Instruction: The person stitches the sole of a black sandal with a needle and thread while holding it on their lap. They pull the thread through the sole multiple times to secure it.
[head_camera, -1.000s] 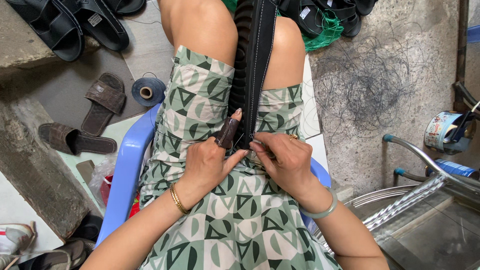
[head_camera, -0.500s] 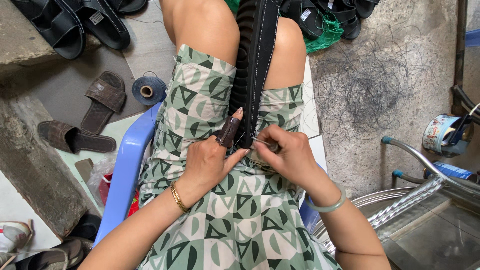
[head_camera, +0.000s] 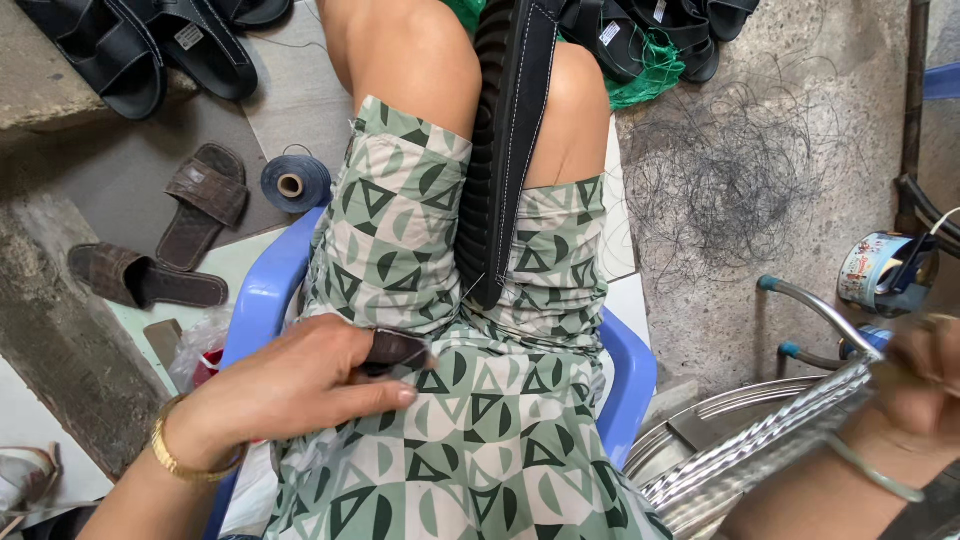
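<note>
A black sandal sole (head_camera: 505, 150) with white stitching stands upright, clamped between my knees over green patterned shorts. My left hand (head_camera: 300, 385) rests on my left thigh, fingers closed round a small dark tool (head_camera: 397, 349) that points toward the sole's lower end. A gold bangle sits on that wrist. My right hand (head_camera: 925, 370) is far out at the right edge, blurred, well away from the sole, with a pale bangle on its wrist. Its grip is too blurred to read.
I sit on a blue plastic chair (head_camera: 262, 295). Two brown slippers (head_camera: 200, 205) and a blue-grey thread spool (head_camera: 295, 183) lie at the left, black sandals (head_camera: 130, 50) at the top left. A thread tangle (head_camera: 740, 170), tin can (head_camera: 880, 270), metal pipe (head_camera: 815, 310) and metal basin (head_camera: 700, 425) are on the right.
My right hand has left the sole and swung far out to the right. My left hand has dropped with the tool from the sole down onto my thigh.
</note>
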